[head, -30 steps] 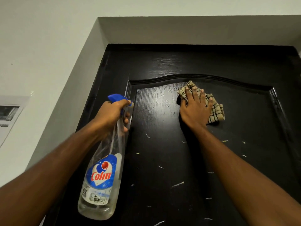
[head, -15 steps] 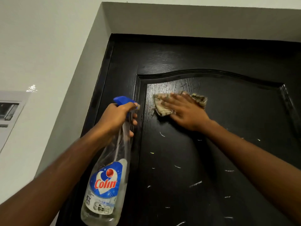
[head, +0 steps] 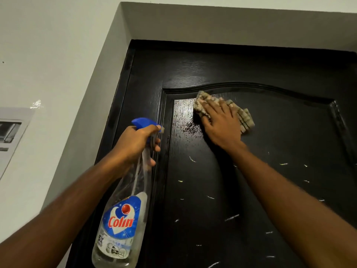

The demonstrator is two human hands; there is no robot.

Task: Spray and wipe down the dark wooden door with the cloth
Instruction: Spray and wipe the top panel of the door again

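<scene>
The right hand (head: 218,125) lies flat, fingers straight, pressing the cloth (head: 245,118) against the door (head: 212,70) at the top left of its panel (head: 280,136), just under the arched moulding (head: 241,85). A wet patch (head: 183,115) glistens just left of it; pale flecks (head: 210,197) lie below, toward the wrist. The left hand (head: 135,144) grips the bottle (head: 120,225) beside the panel's edge, clear of the cloth.

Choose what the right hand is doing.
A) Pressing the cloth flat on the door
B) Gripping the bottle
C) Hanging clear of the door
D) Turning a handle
A: the right hand lies with straight fingers on the cloth, pressing it against the door; the left hand grips the bottle.
</scene>
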